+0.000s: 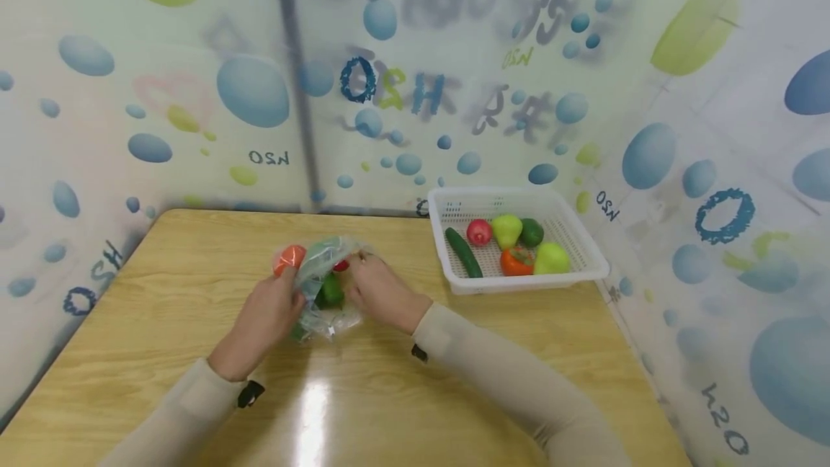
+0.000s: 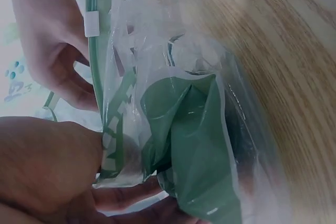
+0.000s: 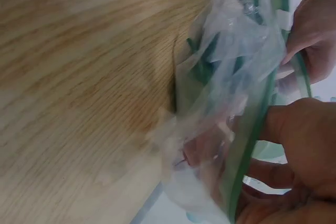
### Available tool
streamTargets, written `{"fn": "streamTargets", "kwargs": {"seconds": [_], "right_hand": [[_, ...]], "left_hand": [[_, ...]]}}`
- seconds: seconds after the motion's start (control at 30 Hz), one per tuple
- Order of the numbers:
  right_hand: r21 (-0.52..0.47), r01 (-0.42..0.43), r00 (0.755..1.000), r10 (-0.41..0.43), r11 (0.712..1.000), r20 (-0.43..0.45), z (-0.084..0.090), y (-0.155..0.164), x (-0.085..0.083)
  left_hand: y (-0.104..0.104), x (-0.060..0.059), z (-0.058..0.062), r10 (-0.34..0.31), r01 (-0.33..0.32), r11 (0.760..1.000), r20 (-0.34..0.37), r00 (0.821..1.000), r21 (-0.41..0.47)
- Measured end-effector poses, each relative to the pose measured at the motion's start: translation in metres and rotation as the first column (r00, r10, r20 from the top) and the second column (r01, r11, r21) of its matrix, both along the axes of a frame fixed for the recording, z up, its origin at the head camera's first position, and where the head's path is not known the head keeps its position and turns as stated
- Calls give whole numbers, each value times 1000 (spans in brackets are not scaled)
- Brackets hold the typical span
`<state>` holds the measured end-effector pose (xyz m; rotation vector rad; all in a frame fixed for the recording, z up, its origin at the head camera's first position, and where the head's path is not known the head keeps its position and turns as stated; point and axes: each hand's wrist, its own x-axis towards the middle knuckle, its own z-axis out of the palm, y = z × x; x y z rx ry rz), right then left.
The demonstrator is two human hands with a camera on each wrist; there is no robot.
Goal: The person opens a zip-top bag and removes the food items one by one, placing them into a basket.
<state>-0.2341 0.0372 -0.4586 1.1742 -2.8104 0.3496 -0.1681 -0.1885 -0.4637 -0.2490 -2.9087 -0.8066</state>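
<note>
The left hand (image 1: pixel 266 316) pinches one edge of a clear zip bag (image 1: pixel 324 283) near its green zipper strip (image 2: pixel 93 51), fingers curled round the plastic. The right hand (image 1: pixel 379 290) grips the opposite edge of the same bag, thumb and fingers closed on the strip, as the right wrist view shows with the green band (image 3: pixel 252 145) running under its fingers. Between them the bag stands on the tabletop (image 1: pixel 162 352), in the middle, its mouth turned up and away from the person.

Inside the bag lies a green piece (image 1: pixel 332 290), which in the left wrist view looks like a folded green leaf shape (image 2: pixel 189 129); a small red thing (image 1: pixel 341 264) shows near the mouth, too blurred to name. An orange-red round piece (image 1: pixel 289 259) sits just beside the left hand's fingertips; whether it is inside the bag or behind it I cannot tell.

To the right, well apart from the hands, a white basket (image 1: pixel 583 265) holds toy fruit and vegetables, among them a cucumber (image 1: pixel 463 252).

By the look of it, the step in hand is working the bag's mouth, either spreading it or drawing the zipper together. The next move would call for both pinches to stay firm on the strip so the thin plastic does not slip or crumple.
</note>
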Motion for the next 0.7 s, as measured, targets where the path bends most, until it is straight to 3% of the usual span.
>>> {"fn": "streamTargets", "kwargs": {"seconds": [0.1,0.23,0.5,0.7], "right_hand": [[-10,0,1000,0,1000,-26,-2,0,-6],[-3,8,1000,-8,1000,7,-4,-3,-13],[108,70,998,-70,992,-5,-11,-9,-27],[128,101,994,-106,987,34,-16,-7,-30]], "left_hand": [[3,0,0,-7,7,1000,-6,1000,1],[5,0,-1,-17,17,1000,-14,1000,-10],[10,-6,0,-15,15,999,18,1000,-28],[14,-8,-1,11,-13,998,-24,1000,-69]]}}
